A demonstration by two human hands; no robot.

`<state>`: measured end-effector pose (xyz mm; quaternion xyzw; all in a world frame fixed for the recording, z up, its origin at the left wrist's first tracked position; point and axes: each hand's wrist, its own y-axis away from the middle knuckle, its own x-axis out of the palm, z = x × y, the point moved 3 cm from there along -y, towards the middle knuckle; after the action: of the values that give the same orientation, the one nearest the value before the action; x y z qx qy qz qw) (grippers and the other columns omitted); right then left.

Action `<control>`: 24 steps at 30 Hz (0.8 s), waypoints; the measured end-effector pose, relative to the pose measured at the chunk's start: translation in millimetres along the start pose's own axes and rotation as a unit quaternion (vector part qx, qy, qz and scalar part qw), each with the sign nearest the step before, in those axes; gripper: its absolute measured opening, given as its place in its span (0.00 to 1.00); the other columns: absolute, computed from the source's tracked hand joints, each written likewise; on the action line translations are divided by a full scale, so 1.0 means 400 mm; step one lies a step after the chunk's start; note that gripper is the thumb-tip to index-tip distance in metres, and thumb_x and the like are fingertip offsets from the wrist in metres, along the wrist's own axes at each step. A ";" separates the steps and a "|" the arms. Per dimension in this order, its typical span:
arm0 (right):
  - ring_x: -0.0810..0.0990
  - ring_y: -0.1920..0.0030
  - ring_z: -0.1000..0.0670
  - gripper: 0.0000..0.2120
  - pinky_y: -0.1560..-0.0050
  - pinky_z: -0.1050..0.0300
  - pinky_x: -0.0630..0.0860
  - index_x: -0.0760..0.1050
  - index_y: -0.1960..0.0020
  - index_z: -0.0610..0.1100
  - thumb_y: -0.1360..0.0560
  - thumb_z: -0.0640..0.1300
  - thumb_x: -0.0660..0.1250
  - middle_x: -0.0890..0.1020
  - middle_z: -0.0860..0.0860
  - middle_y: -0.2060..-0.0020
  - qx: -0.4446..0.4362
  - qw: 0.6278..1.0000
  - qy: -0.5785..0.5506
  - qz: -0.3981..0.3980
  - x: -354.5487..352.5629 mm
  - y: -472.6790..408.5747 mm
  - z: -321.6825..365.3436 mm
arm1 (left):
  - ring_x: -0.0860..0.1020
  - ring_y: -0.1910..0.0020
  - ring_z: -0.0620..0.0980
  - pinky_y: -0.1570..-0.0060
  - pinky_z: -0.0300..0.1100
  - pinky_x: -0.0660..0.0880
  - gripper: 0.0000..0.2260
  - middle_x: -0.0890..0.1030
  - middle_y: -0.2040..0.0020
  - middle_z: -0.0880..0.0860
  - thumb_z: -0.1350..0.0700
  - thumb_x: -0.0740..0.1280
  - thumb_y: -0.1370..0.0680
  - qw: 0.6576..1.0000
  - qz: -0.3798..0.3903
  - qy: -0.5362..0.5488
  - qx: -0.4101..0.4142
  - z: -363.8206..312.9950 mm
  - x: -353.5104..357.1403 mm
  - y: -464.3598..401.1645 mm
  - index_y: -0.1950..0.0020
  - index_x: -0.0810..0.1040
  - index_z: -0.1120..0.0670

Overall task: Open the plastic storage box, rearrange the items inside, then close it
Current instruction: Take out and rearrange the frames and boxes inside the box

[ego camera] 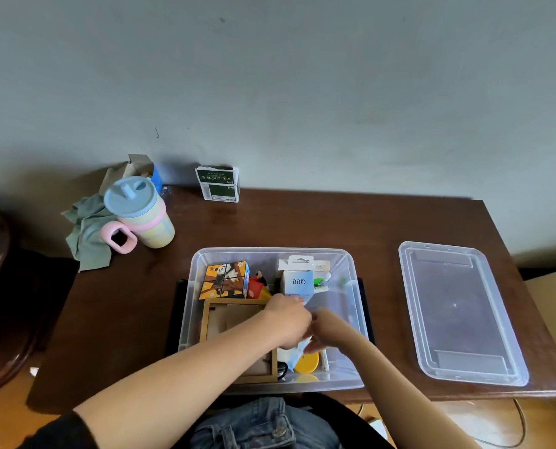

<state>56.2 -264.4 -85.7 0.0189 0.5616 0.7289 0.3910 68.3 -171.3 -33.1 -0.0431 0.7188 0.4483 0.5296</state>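
Note:
The clear plastic storage box (195,280) stands open on the table in front of me. Its clear lid (458,312) lies flat to the right. Inside are a panda picture cube (225,280), a small red figure (256,285), a white box marked 880 (297,281), a wooden frame (237,322), and a yellow round thing (307,362). Both hands meet over the box's middle. My left hand (288,319) and my right hand (330,328) hold a light blue patterned piece (297,354) between them; most of it is hidden.
A pastel cup with a blue lid and pink handle (140,215) stands at the back left on a green cloth (88,234). A green and white carton (217,184) stands against the wall. The dark wooden table (302,222) ends just right of the lid.

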 end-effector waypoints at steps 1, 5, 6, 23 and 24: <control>0.79 0.46 0.45 0.16 0.48 0.54 0.77 0.74 0.36 0.38 0.24 0.36 0.64 0.79 0.41 0.42 0.000 0.993 0.113 -0.035 -0.003 -0.008 -0.010 | 0.65 0.32 0.54 0.51 0.45 0.69 0.13 0.73 0.34 0.54 0.59 0.61 0.21 1.000 0.010 -0.027 0.008 -0.005 0.012 -0.008 0.36 0.75 0.55; 0.79 0.42 0.46 0.18 0.49 0.57 0.75 0.71 0.35 0.42 0.24 0.35 0.62 0.79 0.46 0.43 0.018 0.946 0.303 -0.117 0.009 -0.028 -0.028 | 0.63 0.33 0.56 0.55 0.45 0.67 0.12 0.76 0.38 0.56 0.60 0.63 0.21 0.999 -0.006 -0.031 0.027 -0.005 0.027 -0.021 0.38 0.76 0.58; 0.79 0.42 0.46 0.17 0.49 0.57 0.76 0.71 0.36 0.41 0.24 0.35 0.63 0.79 0.47 0.42 0.028 0.940 0.316 -0.122 0.016 -0.031 -0.030 | 0.65 0.35 0.56 0.56 0.45 0.66 0.11 0.77 0.40 0.56 0.60 0.63 0.22 0.999 -0.011 -0.014 0.028 0.002 0.026 -0.021 0.39 0.76 0.58; 0.81 0.49 0.44 0.16 0.62 0.57 0.70 0.68 0.40 0.41 0.26 0.29 0.60 0.81 0.45 0.48 0.006 0.944 0.220 -0.244 0.007 -0.081 -0.019 | 0.71 0.40 0.52 0.45 0.49 0.70 0.10 0.80 0.45 0.52 0.55 0.63 0.22 0.988 -0.082 0.105 0.073 0.071 0.054 -0.002 0.44 0.80 0.51; 0.81 0.49 0.44 0.16 0.61 0.57 0.70 0.69 0.41 0.41 0.26 0.29 0.60 0.80 0.45 0.47 0.002 0.944 0.211 -0.253 0.005 -0.081 -0.017 | 0.71 0.39 0.52 0.45 0.49 0.70 0.10 0.80 0.45 0.51 0.56 0.62 0.22 0.988 -0.085 0.107 0.076 0.072 0.055 -0.002 0.44 0.80 0.51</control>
<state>69.5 -266.5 -115.9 -0.2771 0.6190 0.5922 0.4351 79.9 -142.8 -51.9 -0.1115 0.7968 0.3389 0.4877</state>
